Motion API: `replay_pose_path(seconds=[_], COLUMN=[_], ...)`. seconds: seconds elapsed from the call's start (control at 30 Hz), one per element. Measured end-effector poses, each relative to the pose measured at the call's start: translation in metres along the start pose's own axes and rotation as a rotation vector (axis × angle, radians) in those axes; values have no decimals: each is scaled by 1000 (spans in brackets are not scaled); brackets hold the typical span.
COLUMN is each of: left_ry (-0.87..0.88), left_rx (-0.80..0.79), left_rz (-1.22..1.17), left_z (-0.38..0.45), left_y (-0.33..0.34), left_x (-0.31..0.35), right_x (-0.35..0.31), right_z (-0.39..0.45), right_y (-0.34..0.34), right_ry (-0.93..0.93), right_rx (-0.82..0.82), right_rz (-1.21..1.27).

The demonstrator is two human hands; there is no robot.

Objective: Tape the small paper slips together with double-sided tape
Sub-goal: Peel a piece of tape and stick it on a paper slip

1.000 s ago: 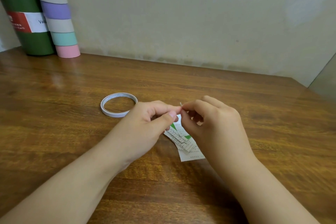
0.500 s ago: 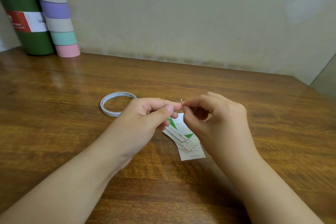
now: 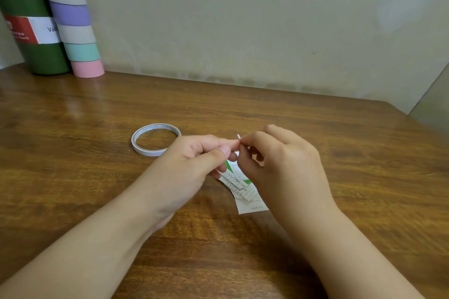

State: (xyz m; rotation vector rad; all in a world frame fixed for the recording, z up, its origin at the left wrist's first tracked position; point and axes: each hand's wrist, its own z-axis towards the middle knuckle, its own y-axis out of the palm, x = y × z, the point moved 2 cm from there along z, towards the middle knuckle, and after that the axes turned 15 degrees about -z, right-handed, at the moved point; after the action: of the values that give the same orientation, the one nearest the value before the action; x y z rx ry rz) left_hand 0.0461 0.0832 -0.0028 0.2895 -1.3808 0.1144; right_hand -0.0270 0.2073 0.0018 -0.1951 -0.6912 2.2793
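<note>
Above the worktop [image 3: 315, 133], both hands are pinching one tiny white tape piece [image 3: 238, 137], left hand [image 3: 194, 162] and right hand [image 3: 281, 165] meeting fingertip to fingertip. Paper slips [image 3: 243, 192] are lying fanned beneath them, the tape roll [image 3: 155, 139] sitting just beside the left hand.

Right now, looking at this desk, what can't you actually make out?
- Head view: the small white piece pinched between left hand and right hand; fingertips hide nearly all of it.
- Paper slips: print too small to read, right hand covers part of the pile.
- Green canister: label cut off by the frame's left edge and the striped tube.
</note>
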Motion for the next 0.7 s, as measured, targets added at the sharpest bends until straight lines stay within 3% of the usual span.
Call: replay_pose_path(seconds=[0.47, 0.7], left_ry=[-5, -11], left_rx=[6, -9], left_rz=[-252, -256], left_z=[1, 0], left_y=[0, -1], left_x=[4, 5], right_x=[8, 6], right_z=[5, 4], right_y=[-6, -8], right_ry=[85, 73], right_rx=[20, 48], right_rz=[291, 242])
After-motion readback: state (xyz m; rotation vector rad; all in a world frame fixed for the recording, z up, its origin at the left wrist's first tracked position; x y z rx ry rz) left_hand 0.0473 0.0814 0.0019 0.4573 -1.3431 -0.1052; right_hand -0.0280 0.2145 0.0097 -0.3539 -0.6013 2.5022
